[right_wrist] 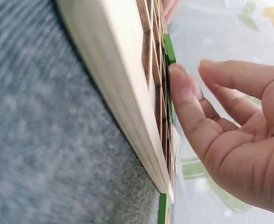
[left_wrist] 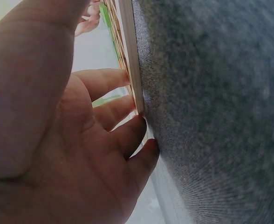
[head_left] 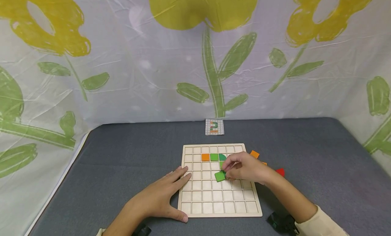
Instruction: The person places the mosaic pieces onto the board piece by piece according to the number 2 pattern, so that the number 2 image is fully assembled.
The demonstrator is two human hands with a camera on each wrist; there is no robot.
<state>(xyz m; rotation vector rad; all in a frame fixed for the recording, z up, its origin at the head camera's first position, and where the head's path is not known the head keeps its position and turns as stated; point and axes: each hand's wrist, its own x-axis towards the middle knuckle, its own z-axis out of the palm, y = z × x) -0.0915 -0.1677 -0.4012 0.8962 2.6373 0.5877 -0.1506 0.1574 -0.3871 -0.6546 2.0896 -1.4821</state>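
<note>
Left hand point(head_left: 162, 198) is resting, fingers spread, against the wooden board point(head_left: 207, 207) on the tabletop point(head_left: 91, 181). Right hand point(head_left: 247, 166) is hanging over it, thumb and fingers parted, one tip right by a green tile point(head_left: 220, 176) that's sitting kinda crooked on the squares. Further back, a little card point(head_left: 214, 127) is sitting near flowery cloth point(head_left: 152, 69).

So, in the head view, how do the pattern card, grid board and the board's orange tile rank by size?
1. Wooden grid board
2. Pattern card
3. Orange square tile on the board
</note>
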